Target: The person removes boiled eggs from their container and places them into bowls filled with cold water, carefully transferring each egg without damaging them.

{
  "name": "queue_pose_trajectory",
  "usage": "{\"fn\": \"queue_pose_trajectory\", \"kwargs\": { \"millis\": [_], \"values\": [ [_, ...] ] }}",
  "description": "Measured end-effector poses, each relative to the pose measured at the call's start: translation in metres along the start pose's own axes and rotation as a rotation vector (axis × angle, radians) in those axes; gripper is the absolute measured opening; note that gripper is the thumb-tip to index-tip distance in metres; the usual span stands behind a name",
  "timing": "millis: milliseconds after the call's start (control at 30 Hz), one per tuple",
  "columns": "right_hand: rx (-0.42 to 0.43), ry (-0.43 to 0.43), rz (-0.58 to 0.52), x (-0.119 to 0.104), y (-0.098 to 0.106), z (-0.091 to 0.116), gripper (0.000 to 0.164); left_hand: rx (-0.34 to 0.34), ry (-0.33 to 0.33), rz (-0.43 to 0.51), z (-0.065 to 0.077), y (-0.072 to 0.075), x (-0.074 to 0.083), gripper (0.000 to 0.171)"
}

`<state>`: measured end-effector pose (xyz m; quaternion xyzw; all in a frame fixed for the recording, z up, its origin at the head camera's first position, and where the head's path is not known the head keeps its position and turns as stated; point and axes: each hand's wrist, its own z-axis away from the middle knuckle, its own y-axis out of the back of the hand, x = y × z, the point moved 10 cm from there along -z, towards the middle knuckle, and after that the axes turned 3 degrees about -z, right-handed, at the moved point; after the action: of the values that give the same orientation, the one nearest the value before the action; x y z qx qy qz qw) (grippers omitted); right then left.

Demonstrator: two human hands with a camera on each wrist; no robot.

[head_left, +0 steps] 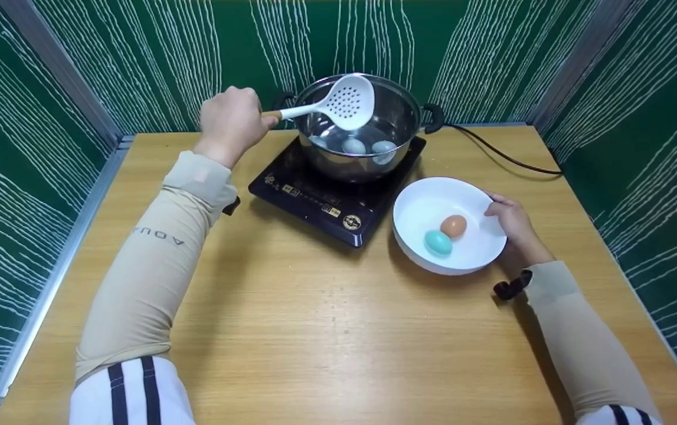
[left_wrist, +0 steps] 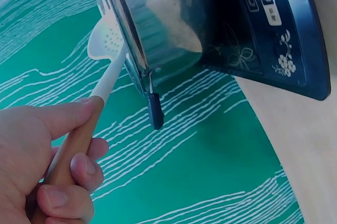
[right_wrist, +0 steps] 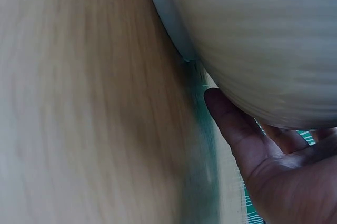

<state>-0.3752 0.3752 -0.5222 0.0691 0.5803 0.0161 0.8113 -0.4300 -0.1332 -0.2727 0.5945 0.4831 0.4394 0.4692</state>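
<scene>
Nearest, the bare tabletop (head_left: 314,330) stretches between the two sleeved forearms. Beyond it on the right, the right hand (head_left: 509,218) grasps the white bowl (head_left: 421,203) by its edge, thumb at the rim, fingers outside; inside lie a turquoise egg (head_left: 438,242) and, just behind it, a brown egg (head_left: 454,226). Left of the bowl sits a black cooktop (head_left: 314,203), carrying a steel pot (head_left: 338,168) with pale eggs (head_left: 353,146) inside. The left hand (head_left: 232,121) is clenched around the wooden handle of a white slotted skimmer (head_left: 347,106), its head above the pot. Farthest back stands a green, white-streaked wall (head_left: 232,59).
</scene>
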Motion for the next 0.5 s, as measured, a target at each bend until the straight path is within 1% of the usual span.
{"fn": "queue_pose_trajectory", "kwargs": {
  "millis": [167, 267, 400, 500],
  "values": [
    [-0.003, 0.029, 0.031, -0.002, -0.001, 0.000, 0.067, 0.023, -0.026, -0.040, -0.005, 0.003, 0.003, 0.047],
    [-0.002, 0.041, 0.022, -0.003, 0.000, 0.000, 0.067, 0.012, -0.042, -0.055, -0.007, 0.002, 0.004, 0.046],
    [-0.002, 0.026, -0.017, -0.002, 0.000, 0.000, 0.067, -0.021, -0.058, -0.076, -0.011, 0.001, 0.005, 0.046],
    [-0.014, 0.015, -0.029, -0.001, -0.002, 0.000, 0.067, -0.025, -0.079, -0.113, -0.013, 0.002, 0.007, 0.046]
  ]
}}
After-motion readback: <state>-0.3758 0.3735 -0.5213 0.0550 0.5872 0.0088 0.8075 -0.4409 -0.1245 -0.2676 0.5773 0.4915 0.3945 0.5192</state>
